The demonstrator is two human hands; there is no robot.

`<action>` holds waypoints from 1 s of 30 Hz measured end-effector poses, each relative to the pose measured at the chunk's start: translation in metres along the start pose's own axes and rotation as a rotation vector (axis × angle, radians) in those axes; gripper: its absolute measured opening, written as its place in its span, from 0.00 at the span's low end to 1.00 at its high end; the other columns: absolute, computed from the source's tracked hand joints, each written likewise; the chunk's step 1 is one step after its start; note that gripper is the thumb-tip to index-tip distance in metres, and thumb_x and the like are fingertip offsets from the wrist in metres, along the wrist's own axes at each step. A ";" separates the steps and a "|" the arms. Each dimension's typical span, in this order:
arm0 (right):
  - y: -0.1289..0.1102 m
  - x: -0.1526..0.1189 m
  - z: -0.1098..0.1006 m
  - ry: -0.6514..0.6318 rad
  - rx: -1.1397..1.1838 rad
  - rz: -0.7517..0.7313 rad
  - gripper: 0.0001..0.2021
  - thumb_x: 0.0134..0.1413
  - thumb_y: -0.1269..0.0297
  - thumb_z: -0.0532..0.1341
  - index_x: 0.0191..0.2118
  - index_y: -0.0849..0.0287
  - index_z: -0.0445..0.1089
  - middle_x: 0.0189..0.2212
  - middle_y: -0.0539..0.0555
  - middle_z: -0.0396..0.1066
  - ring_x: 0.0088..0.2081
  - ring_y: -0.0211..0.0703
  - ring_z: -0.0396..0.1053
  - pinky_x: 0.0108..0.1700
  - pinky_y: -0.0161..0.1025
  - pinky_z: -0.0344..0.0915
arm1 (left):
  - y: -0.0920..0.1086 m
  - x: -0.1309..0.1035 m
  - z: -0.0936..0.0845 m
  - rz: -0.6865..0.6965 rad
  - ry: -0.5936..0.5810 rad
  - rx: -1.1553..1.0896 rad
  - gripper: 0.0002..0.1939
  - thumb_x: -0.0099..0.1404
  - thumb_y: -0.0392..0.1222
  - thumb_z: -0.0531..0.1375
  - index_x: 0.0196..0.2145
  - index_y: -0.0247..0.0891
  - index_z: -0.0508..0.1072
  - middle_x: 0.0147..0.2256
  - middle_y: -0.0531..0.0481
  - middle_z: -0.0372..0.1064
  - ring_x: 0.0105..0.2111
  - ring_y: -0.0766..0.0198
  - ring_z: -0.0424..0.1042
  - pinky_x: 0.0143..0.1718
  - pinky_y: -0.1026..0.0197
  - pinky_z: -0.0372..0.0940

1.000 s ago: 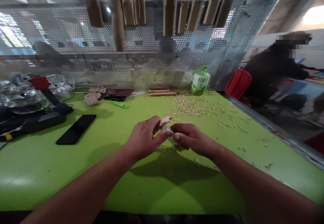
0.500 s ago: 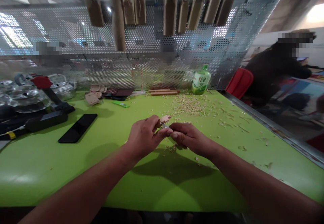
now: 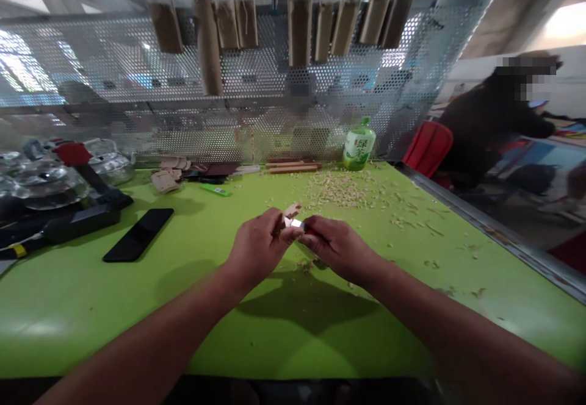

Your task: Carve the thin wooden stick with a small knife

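Between the fingers of my left hand [image 3: 259, 240] is a small pale piece of wood [image 3: 293, 210], its carved end poking up past the index finger. My right hand [image 3: 341, 243] is closed around a knife [image 3: 297, 224]. The knife's short blade shines and lies against the wood near my left thumb; a bit of red handle shows at the right fingers. Most of the handle and the lower part of the wood are hidden by my fingers. Wood shavings [image 3: 341, 188] are scattered over the green table [image 3: 206, 326] beyond and under my hands.
A black phone [image 3: 138, 234] lies at left, near metal kettles [image 3: 48, 182] and a red-topped tool [image 3: 73, 153]. Wood pieces [image 3: 165, 180], a green packet [image 3: 215, 189] and a green tea bottle [image 3: 359, 144] stand further back, before a perforated metal screen [image 3: 256, 112]. A person [image 3: 489, 118] sits at right.
The knife blade has turned and now catches the light, showing more of itself. My right hand has shifted slightly on the handle. The whole view has moved a little.
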State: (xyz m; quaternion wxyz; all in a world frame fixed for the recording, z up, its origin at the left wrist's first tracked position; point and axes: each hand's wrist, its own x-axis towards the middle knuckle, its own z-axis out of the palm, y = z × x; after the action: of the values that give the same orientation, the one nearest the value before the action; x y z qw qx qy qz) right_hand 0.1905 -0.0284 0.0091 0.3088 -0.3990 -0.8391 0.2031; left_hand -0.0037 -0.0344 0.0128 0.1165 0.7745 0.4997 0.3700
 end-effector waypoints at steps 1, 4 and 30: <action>0.000 0.000 0.001 0.011 -0.019 -0.005 0.17 0.65 0.51 0.51 0.32 0.58 0.63 0.24 0.49 0.63 0.24 0.35 0.58 0.28 0.34 0.51 | 0.000 0.000 0.001 -0.004 0.000 -0.008 0.27 0.65 0.66 0.49 0.27 0.38 0.60 0.20 0.56 0.58 0.20 0.70 0.54 0.22 0.65 0.45; 0.001 0.001 0.002 0.040 -0.079 0.001 0.16 0.65 0.51 0.51 0.32 0.58 0.62 0.23 0.49 0.62 0.25 0.35 0.58 0.28 0.35 0.51 | -0.001 0.000 0.003 -0.023 -0.004 -0.037 0.26 0.66 0.65 0.50 0.27 0.38 0.60 0.21 0.56 0.58 0.21 0.70 0.55 0.23 0.65 0.46; 0.011 0.003 -0.004 0.180 -0.099 0.087 0.13 0.66 0.53 0.48 0.37 0.56 0.60 0.22 0.47 0.60 0.23 0.37 0.58 0.27 0.35 0.50 | -0.003 -0.001 0.013 -0.447 -0.355 -0.826 0.18 0.67 0.53 0.54 0.48 0.39 0.65 0.22 0.60 0.56 0.14 0.75 0.55 0.13 0.70 0.54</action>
State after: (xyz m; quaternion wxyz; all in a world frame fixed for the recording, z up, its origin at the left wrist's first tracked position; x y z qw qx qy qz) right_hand 0.1981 -0.0191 0.0061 0.3537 -0.4664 -0.7990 0.1378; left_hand 0.0029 -0.0310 0.0020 0.5730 0.5886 0.4377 0.3656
